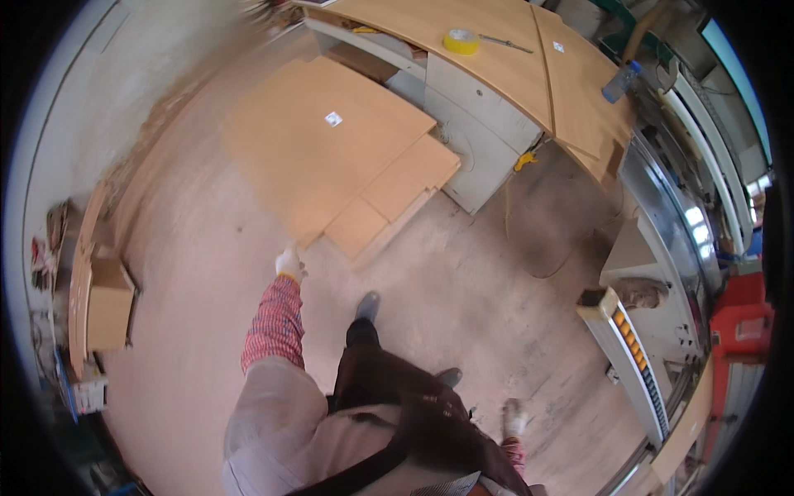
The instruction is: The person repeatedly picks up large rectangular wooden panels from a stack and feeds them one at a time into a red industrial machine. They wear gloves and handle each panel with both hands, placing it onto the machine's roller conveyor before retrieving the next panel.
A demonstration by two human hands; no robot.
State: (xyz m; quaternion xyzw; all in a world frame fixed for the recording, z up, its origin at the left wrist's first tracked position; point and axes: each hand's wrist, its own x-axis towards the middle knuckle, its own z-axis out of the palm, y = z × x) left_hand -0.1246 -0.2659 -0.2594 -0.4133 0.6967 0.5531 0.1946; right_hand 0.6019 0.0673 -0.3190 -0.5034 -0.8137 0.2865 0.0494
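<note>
My left hand (289,262), in a white glove below a red checked sleeve, is at the near corner of a stack of flat tan panels (289,140). Blur hides whether its fingers touch the corner or close on it. The top panel is large and carries a small white label (333,119); smaller panel pieces (393,192) show along the stack's right side. Low at my right side hangs my right hand (514,420), also gloved. Its fingers stretch loosely away from the wrist, and nothing shows in them.
Beyond the stack stands a workbench topped with tan board (504,74), bearing a yellow tape roll (461,41) and a plastic bottle (620,81). A yellow-handled tool (525,160) hangs at its edge. A long roller rail (628,360) leans at right. A cardboard box (109,303) sits left.
</note>
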